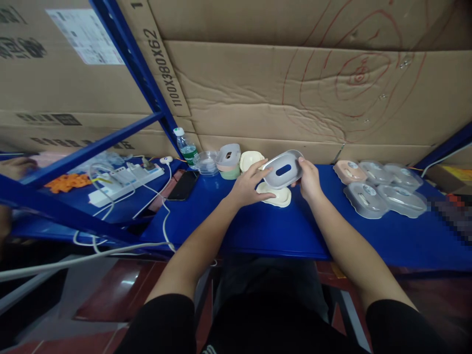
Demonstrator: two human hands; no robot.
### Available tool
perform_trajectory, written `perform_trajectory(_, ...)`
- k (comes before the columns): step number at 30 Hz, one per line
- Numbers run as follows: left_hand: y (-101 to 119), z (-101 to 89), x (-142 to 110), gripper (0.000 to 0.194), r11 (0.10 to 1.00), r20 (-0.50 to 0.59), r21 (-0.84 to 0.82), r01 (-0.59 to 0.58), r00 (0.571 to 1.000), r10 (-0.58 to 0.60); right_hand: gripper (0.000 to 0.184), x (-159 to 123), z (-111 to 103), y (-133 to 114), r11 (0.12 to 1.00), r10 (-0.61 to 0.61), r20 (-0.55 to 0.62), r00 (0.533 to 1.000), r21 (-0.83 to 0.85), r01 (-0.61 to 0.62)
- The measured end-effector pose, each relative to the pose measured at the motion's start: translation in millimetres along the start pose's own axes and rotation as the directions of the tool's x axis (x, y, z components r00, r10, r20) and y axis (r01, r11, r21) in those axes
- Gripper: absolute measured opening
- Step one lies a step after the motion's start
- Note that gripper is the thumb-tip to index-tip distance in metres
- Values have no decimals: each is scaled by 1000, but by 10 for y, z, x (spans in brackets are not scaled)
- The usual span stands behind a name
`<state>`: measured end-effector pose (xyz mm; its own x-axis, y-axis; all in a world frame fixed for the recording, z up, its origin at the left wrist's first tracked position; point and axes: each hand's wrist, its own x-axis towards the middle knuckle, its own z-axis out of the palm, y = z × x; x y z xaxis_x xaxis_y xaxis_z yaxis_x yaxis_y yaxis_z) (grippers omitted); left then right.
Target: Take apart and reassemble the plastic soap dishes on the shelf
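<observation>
A grey oval plastic shell with a slot [292,160] is held tilted above the blue table. My right hand [309,180] is closed around its right end, thumb on the rim. At its left edge are the fingers of my left hand [248,188], with the thumb stretched out lower down. Below the shell, a cream plastic piece [282,198] lies on the table, partly covered by the shell and left thumb. Behind my left hand sits another cream piece [251,160]. Left of that stands a stack of grey, pink and green shells [229,162].
Several lidded plastic boxes [368,194] lie at the right on the blue table [273,236]. Left are clear bowls [207,164], a water bottle [187,149], a phone [183,185] and a power strip [127,184] with cables. A blue post [129,59] rises there; another person's hand [16,168] is far left.
</observation>
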<state>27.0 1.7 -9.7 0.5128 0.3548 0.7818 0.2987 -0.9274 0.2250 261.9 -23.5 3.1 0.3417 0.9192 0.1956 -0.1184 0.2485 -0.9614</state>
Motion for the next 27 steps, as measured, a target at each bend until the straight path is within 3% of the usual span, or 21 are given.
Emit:
perform_trajectory(2,2,-31,31,57,998,36,49,-29,999,27,54,48,-30,6,999,38,4,999,33,-38)
perform_trajectory(4,-57,-87,40,42,992,31,122,27,999,-31,63,75,-53,22,999,41,67,997,22,-42)
perform_trajectory(7,-235,-220,9,37,945,-151,236,224,970,-192,73,75,-76,74,982,-66,190,980,-163,98)
perform_trajectory(9,-383,-326,-34,33,881,-345,264,392,892,-293,70,52,-90,129,870,-167,325,931,-395,294)
perform_trajectory(11,-532,-424,-86,30,804,-486,256,537,790,-373,70,21,-103,194,683,-152,521,840,-559,470)
perform_trajectory(14,-718,-509,-162,31,696,-562,227,681,675,-478,85,-23,-126,277,486,87,694,715,-656,577)
perform_trajectory(16,-800,-514,-196,35,650,-559,195,734,628,-541,99,-39,-150,299,417,223,693,685,-703,576)
perform_trajectory(19,-848,-475,-215,42,629,-521,175,757,614,-593,110,-44,-196,274,405,325,687,651,-722,560)
perform_trajectory(22,-831,-441,-206,47,634,-509,181,752,623,-594,105,-32,-241,225,419,361,696,621,-716,558)
perform_trajectory(27,-781,-462,-182,51,624,-495,182,760,619,-610,79,5,-271,146,492,237,746,622,-645,585)
